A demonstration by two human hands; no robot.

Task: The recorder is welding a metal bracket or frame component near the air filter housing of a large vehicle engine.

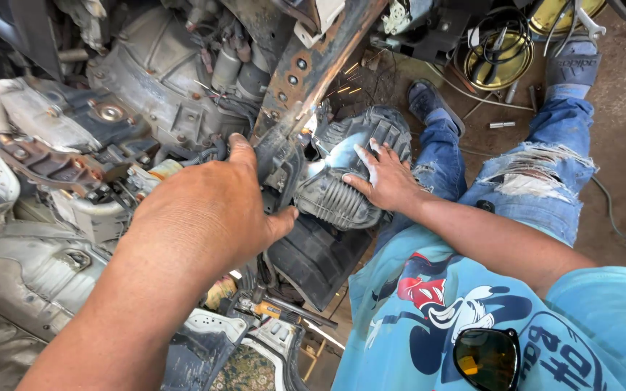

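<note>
A grey ribbed metal housing (338, 195), a rounded cast part with fine cooling fins along its lower side, is sitting low in the vehicle's underside, just right of a rusty steel beam (306, 72). Its upper face is shining where light is catching it, and its finned end is tilting down toward a flat black plastic panel (316, 257) lying beneath it. A dark, grimy bracket (278, 163) is hanging at the beam's lower end, pressing right against the housing's left edge. Sparks are flying just above it.
</note>
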